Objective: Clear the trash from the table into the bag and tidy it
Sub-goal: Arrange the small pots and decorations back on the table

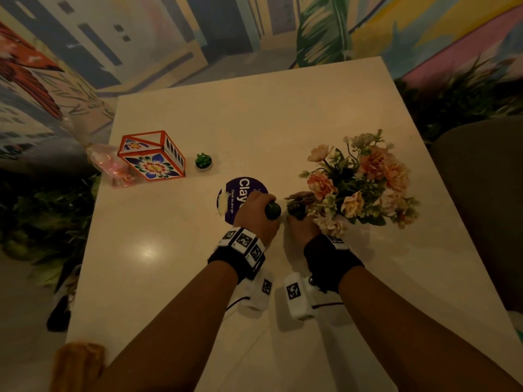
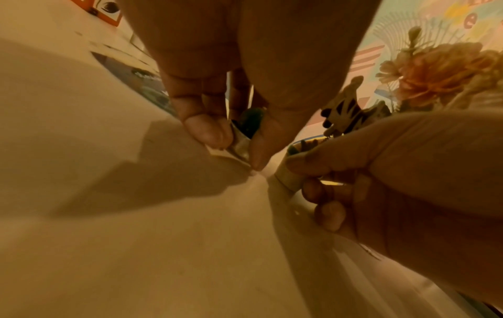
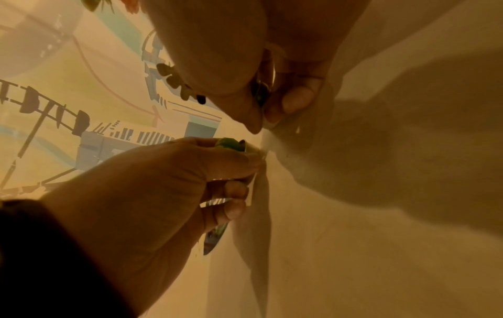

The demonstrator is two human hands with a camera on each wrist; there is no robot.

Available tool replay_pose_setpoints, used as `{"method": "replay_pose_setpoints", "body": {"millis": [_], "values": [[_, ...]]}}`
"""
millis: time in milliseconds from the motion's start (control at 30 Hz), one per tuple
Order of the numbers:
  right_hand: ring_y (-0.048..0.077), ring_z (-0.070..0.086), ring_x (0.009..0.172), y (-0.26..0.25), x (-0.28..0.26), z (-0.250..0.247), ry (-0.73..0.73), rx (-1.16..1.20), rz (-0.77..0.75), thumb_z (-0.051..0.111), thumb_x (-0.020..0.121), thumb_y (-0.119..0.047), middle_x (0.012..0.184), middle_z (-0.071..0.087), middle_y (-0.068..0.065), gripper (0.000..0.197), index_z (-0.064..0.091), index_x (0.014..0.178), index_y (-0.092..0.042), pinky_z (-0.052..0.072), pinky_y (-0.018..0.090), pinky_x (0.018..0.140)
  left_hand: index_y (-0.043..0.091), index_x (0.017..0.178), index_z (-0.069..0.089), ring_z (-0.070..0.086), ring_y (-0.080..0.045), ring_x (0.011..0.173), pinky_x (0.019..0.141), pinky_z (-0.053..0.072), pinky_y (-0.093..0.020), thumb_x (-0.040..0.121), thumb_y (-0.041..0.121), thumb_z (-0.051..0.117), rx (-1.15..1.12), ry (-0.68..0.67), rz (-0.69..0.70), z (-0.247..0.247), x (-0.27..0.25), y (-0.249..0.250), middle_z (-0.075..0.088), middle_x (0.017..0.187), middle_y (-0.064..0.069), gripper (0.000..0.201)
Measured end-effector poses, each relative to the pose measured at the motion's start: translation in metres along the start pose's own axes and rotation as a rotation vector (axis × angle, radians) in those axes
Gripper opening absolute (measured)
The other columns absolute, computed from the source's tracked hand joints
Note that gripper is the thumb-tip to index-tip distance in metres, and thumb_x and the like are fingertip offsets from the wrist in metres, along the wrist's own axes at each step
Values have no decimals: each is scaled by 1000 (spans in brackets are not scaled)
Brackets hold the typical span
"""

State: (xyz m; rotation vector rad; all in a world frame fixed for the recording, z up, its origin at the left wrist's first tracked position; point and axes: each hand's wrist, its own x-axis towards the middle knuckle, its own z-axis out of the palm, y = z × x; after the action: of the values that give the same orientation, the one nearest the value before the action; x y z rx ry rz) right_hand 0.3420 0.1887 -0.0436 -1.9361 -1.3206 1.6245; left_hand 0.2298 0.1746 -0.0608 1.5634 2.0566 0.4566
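A small potted succulent [image 1: 272,210] is gripped upright in the left hand [image 1: 256,215], a second small pot [image 1: 297,209] in the right hand [image 1: 301,226]. Both are held side by side on the worktop [image 1: 175,264]; the bag [image 1: 109,162] lies far-left, nearer the left hand.

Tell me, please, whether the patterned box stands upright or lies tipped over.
Tipped: the patterned box rests on a side on the table, its floral face outward.
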Motion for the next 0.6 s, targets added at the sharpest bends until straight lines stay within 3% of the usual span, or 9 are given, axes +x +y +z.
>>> {"method": "replay_pose_setpoints", "body": {"millis": [200,300,467,600], "values": [[34,39,129,-2,-4,-3,-62,-76,-6,37,99,-9,140,42,23,36,43,131,6,28,34,103,13,119,59,55,-22,105,90,43,-27,78,13,70,-8,28,-5,1,-2,1,55,115,-4,42],[33,42,127,-2,-9,-7,-112,-120,31,33,101,-16,138,44,22,39,41,132,5,33,32,99,14,119,59,55,-22,106,92,44,-29,79,13,69,-7,32,-19,1,-2,2,55,115,-4,41],[33,41,126,-3,-3,0,-18,-34,-9,39,98,-5,125,48,21,35,43,130,7,29,31,92,14,119,58,55,-21,105,90,43,-27,80,13,69,-3,38,-28,1,-2,3,54,115,-3,41],[33,41,127,-1,-1,0,-8,-41,-39,40,97,-4,136,44,26,34,44,128,9,27,31,95,17,126,54,54,-21,112,95,42,-27,77,9,70,-27,7,-41,0,-3,2,52,122,-1,52]]}}
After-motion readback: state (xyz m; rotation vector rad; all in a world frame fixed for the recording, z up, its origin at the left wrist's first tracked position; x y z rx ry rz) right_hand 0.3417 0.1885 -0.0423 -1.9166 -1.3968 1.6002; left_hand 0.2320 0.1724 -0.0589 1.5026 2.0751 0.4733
